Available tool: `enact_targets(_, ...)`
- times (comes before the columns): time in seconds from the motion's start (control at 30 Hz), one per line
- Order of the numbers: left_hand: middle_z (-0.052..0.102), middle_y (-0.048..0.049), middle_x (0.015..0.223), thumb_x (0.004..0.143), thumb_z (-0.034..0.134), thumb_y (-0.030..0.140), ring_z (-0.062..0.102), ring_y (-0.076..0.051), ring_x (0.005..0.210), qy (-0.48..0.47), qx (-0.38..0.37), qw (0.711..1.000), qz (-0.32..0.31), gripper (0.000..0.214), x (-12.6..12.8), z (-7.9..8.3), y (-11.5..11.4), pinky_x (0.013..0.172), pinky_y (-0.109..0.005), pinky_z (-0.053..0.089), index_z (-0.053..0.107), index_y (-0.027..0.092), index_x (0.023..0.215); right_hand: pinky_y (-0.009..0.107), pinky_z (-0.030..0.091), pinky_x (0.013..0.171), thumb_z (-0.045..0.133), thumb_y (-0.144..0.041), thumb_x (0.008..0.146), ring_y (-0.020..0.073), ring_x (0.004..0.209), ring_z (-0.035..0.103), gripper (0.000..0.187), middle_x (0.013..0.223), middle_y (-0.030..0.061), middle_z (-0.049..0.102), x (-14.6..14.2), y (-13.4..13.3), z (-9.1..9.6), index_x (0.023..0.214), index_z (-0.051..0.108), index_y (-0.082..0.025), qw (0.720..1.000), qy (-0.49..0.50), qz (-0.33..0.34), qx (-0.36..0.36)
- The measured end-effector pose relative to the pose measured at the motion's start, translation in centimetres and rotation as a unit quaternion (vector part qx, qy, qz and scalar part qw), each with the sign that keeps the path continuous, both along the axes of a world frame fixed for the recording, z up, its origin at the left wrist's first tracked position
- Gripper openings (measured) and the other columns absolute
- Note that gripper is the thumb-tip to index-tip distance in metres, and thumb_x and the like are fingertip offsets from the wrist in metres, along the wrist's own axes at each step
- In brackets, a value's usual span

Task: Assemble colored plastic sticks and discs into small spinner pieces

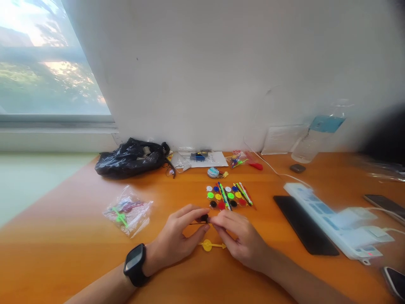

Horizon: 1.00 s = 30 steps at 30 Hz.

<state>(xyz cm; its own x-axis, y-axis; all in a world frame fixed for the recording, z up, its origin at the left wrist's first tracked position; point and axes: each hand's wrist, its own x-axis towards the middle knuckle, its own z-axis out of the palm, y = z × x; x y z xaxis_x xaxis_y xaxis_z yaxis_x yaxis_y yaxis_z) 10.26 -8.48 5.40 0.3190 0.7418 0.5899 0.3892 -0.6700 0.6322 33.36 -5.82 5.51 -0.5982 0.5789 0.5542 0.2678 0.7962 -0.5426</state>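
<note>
My left hand [185, 230], with a black watch [136, 262] on its wrist, pinches a small black spinner arrow [204, 218] between thumb and fingers. My right hand [240, 238] is closed at the right end of that black piece, its fingertips hiding part of it. On the table just below, between the hands, lies a yellow spinner arrow [207, 245] with a round middle. Beyond the fingers sit rows of coloured round discs [230, 195] in white, blue, green, yellow, red and black. Slim coloured arrows [243, 194] lie across them in two bunches.
A clear plastic bag [128, 213] with a green arrow lies at left. Behind are a black plastic bag [133, 158], a round tin [213, 172] and small packets. At right are a black phone [303, 223], a white power strip [332, 223] and a water bottle [313, 139].
</note>
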Motion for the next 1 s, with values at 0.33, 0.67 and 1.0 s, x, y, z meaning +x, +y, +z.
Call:
enact_targets(0.33,0.077,-0.0104,0.109,0.099,0.063,0.016,0.075,-0.020,0.096,0.008,0.004,1.000,-0.009,0.027,0.23,0.61,-0.34,0.086,-0.030,0.062,0.074,0.023,0.123,0.030,0.050,0.072,0.056,-0.020,0.105,0.0179,0.077,0.062,0.011,0.085,0.0034,0.066,-0.22,0.11,0.03,0.101,0.066,-0.023,1.000,0.016,-0.027,-0.004)
enact_targets(0.67,0.076,-0.0085,0.110,0.097,0.065,0.012,0.074,-0.019,0.097,-0.003,0.012,1.000,0.000,0.029,0.28,-0.28,-0.38,0.087,-0.028,0.061,0.072,0.024,0.123,0.031,0.046,0.075,0.057,-0.017,0.104,0.0185,0.079,0.060,0.011,0.085,0.0025,0.064,-0.16,-0.08,-0.16,0.102,0.065,-0.024,0.999,0.005,-0.033,-0.001)
enact_targets(1.0,0.075,-0.0066,0.096,0.099,0.064,0.015,0.071,-0.017,0.083,-0.002,-0.014,1.000,-0.004,0.022,0.49,0.30,-0.58,0.076,-0.026,0.056,0.074,0.023,0.117,0.031,0.044,0.073,0.056,-0.018,0.105,0.0176,0.079,0.057,0.010,0.085,0.0018,0.061,-0.14,-0.08,-0.24,0.101,0.064,-0.023,0.999,0.019,-0.025,-0.023)
